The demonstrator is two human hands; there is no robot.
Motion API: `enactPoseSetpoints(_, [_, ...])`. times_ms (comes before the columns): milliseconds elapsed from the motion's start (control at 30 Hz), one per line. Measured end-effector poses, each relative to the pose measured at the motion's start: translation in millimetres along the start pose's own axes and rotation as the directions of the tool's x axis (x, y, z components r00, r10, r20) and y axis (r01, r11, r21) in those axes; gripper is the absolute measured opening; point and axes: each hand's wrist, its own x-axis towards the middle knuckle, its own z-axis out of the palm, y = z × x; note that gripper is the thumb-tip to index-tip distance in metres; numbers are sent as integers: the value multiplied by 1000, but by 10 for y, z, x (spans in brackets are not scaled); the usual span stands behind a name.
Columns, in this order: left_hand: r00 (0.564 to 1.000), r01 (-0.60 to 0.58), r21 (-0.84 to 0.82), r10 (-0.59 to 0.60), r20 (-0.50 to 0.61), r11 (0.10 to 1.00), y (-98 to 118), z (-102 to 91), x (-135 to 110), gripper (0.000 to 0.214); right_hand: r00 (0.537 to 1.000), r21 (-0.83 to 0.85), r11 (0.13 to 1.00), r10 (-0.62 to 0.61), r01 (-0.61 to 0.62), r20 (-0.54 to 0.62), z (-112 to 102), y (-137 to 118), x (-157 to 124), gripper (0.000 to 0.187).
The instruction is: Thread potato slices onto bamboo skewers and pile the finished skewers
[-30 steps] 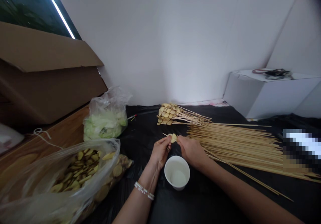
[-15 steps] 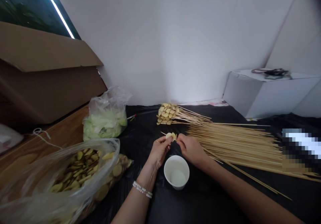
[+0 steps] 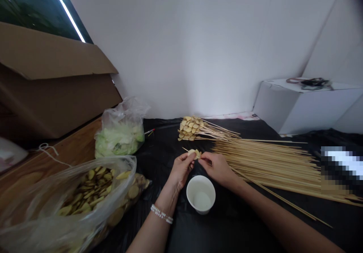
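Thin potato slices (image 3: 197, 154) sit threaded on a wooden skewer whose bare tip pokes out at the upper left. My left hand (image 3: 181, 168) pinches the slices between thumb and fingers. At their right side, my right hand (image 3: 216, 166) has its thumb and forefinger closed where the skewer leaves the slices; the fingers partly hide the stick there. Just below both hands stands a white paper cup (image 3: 201, 211) with what looks like clear liquid inside. Beyond them lies a pile of finished potato skewers (image 3: 189, 127), slices to the left and sticks to the right.
Many bare wooden skewers (image 3: 272, 166) spread over the black cover at the right. An open plastic bag of potato slices (image 3: 93, 188) fills the lower left, with a bag of pale green vegetable (image 3: 120, 139) behind it. A cardboard box (image 3: 56, 98) and a white box (image 3: 283, 105) flank the wall.
My right hand's fingers have loosened from a tighter curl into a flatter pinch at the slices' right side. My left hand keeps its hold, and the view has shifted slightly.
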Motion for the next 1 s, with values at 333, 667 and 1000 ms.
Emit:
enactPoseSetpoints(333, [989, -133, 216, 144, -37, 967, -108, 58, 16, 32, 994, -158, 982, 94, -102, -57, 1, 6, 12, 29])
enactPoseSetpoints(667, [996, -80, 114, 85, -37, 990, -38, 1, 19, 37, 971, 100, 972, 197, -211, 134, -69, -52, 23, 31])
enactPoseSetpoints(1000, [997, -75, 151, 70, 39, 986, -35, 31, -10, 36, 983, 190, 972, 106, -135, 153, -69, -43, 24, 22])
